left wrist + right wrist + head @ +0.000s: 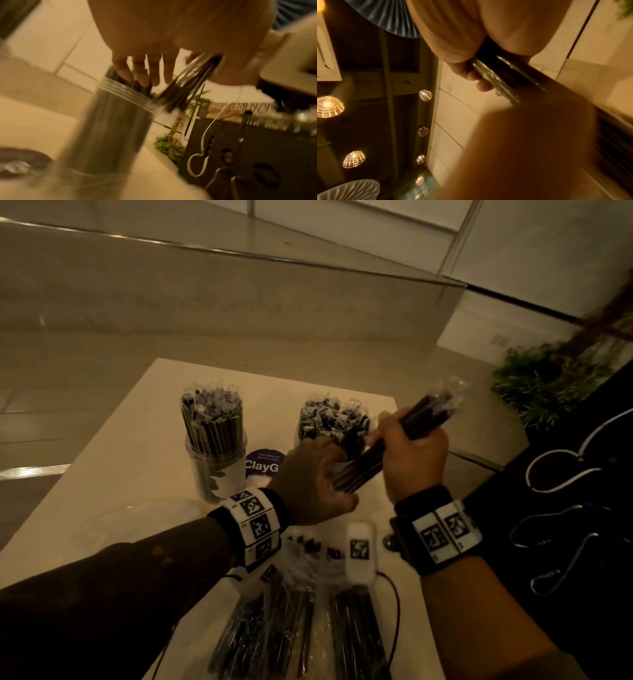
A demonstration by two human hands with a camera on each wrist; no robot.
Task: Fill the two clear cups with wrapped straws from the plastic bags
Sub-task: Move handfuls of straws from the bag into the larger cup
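Observation:
Two clear cups stand on the white table (113,474), both packed with black wrapped straws. The left cup (215,460) stands by itself. My left hand (308,474) covers the near side of the right cup (334,419). In the left wrist view its straight fingers (142,73) touch the straws above the right cup's rim (126,93). My right hand (414,453) grips a tilted bundle of wrapped straws (421,416), whose lower ends sit at the cup beside my left hand. The right wrist view shows fingers (479,75) curled round that bundle (505,81).
Plastic bags of straws (274,621) lie at the table's near edge, with a white tagged device (359,549) and its cable. A purple sticker (262,463) lies between the cups. A plant (541,385) and a dark printed cloth (565,508) are at the right.

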